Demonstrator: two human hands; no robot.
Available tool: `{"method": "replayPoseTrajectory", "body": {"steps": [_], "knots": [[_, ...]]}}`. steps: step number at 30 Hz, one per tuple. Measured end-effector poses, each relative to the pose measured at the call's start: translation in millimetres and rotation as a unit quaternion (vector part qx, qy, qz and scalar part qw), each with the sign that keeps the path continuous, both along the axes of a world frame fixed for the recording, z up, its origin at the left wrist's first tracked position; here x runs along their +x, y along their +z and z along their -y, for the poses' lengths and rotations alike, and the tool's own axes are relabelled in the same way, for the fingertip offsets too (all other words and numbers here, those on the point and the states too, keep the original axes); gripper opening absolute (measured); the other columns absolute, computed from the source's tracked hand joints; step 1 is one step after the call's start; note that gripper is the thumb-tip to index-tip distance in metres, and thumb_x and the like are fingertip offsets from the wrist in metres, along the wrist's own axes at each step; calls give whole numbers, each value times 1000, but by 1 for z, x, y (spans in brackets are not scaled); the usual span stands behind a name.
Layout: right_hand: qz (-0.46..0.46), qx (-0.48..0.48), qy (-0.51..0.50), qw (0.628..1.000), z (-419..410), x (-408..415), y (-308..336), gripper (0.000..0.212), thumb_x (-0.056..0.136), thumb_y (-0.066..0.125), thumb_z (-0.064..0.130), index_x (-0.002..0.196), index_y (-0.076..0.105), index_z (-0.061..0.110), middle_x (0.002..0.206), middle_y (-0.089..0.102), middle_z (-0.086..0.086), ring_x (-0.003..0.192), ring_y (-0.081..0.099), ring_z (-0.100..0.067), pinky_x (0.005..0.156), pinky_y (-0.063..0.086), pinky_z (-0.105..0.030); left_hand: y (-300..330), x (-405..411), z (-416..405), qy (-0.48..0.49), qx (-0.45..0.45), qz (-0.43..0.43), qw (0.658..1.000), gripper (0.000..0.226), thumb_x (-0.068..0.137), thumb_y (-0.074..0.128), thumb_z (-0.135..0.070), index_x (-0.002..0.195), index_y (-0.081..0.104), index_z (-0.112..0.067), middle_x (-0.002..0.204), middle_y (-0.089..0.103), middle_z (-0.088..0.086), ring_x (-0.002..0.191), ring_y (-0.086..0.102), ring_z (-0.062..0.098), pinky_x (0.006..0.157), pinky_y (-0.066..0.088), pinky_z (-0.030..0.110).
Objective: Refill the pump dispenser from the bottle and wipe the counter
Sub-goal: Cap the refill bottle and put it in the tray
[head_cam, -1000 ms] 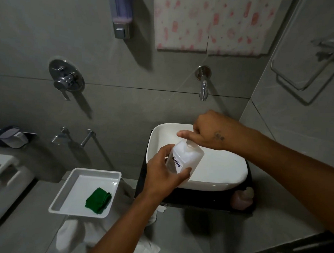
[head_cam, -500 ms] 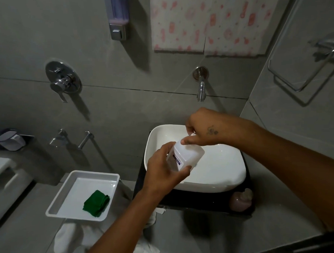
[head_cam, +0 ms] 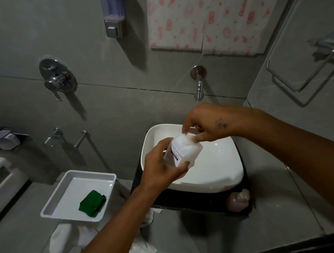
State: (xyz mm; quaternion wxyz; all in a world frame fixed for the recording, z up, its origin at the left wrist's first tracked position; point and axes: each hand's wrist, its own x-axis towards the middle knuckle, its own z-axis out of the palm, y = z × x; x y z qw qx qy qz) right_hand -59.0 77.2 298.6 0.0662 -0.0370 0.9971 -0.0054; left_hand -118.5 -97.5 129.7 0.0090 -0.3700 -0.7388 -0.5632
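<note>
Where the grey tiled wall [head_cam: 110, 109] meets a second grey wall at the right, a grey stone counter [head_cam: 284, 211] runs below, dimly lit. A patterned pink-and-white sheet [head_cam: 205, 23] hangs high on the wall, beside a wall-mounted soap dispenser with a chrome base [head_cam: 113, 14]. A chrome towel ring [head_cam: 300, 74] is fixed to the right wall. A chrome mixer valve [head_cam: 57, 77] sits at the left, and a chrome wall spout [head_cam: 199, 84] projects above the basin.

A white rounded-square ceramic basin [head_cam: 217, 177] rests on a black base [head_cam: 188, 202] on the counter. A white rectangular plastic tray [head_cam: 55, 202] lies to the left of the basin, apart from it, and holds a folded green cloth [head_cam: 92, 203] in its near right corner. A pink rounded pump dispenser [head_cam: 238, 199] stands on the black base at the near right corner of the basin, just beside it.

A translucent white rectangular plastic bottle [head_cam: 188, 149] is held tilted above the basin. The left hand [head_cam: 161, 167] is clasped around the lower body of the bottle. The right hand [head_cam: 206, 122] pinches the white cap [head_cam: 190, 135] at the bottle neck between thumb and fingertips. A small label with a dark blue band [head_cam: 173, 157] is on the bottle face; its text is too small to read.
</note>
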Motion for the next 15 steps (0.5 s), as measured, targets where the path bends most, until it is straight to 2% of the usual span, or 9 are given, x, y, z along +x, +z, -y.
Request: {"method": "replayPoseTrajectory", "body": {"steps": [1,3,5,8,10,11,13,14,15], "knots": [[-10,7,-8,1000,1,0,0,30,86,73,39,113,72,25,82,56,15,69,54,-3,65,48,-24,1,0,-1,3,1,1,1000,71,58,87,-49,121,57,-38,108,62,-40,100,64,-7,80,49,4],[-25,20,-30,999,2,0,-4,30,88,65,55,86,70,25,69,59,9,62,57,-10,60,49,-29,1,0,-2,10,6,2,1000,70,57,86,-49,120,56,-40,107,61,-41,98,63,-9,79,48,4],[-35,33,-72,996,3,-1,-10,50,88,54,67,63,58,24,58,57,3,55,56,-16,54,43,-28,1,1,-4,13,10,2,1000,70,57,86,-47,120,56,-40,106,63,-38,97,64,-8,79,50,7],[-69,7,-144,987,2,0,-13,71,86,39,79,50,48,19,47,48,0,45,47,-16,51,39,-27,0,1,-7,11,15,3,1000,69,58,87,-44,120,57,-37,106,66,-31,97,65,-5,79,52,10],[-83,-26,-145,986,-3,3,-8,79,84,33,84,57,58,14,49,50,0,46,47,-16,53,44,-30,1,0,-7,12,20,7,1000,70,58,88,-44,121,57,-38,108,66,-30,98,65,-7,78,49,5],[-84,-43,-128,987,-7,4,-3,76,84,37,82,71,67,14,56,56,2,52,53,-13,57,49,-31,1,-1,-7,12,20,9,1000,70,58,87,-44,121,57,-38,108,66,-31,99,65,-8,78,47,3],[-70,-73,-81,992,-14,5,4,54,84,55,69,105,71,22,73,65,9,66,62,-8,64,55,-31,2,-2,-7,15,16,10,1000,72,58,87,-46,122,56,-39,107,64,-35,100,63,-10,78,46,2],[-59,-76,-63,993,-16,6,5,46,83,61,63,107,70,24,76,65,11,68,63,-8,63,54,-30,3,-3,-8,15,13,8,1000,72,58,87,-47,122,56,-40,107,63,-37,101,63,-11,78,46,1],[-54,-64,-59,995,-15,6,3,44,83,61,63,97,72,23,71,64,10,64,61,-8,59,51,-29,3,-3,-8,14,12,5,1000,72,58,87,-47,122,56,-40,107,62,-39,101,62,-12,78,45,0]]}}
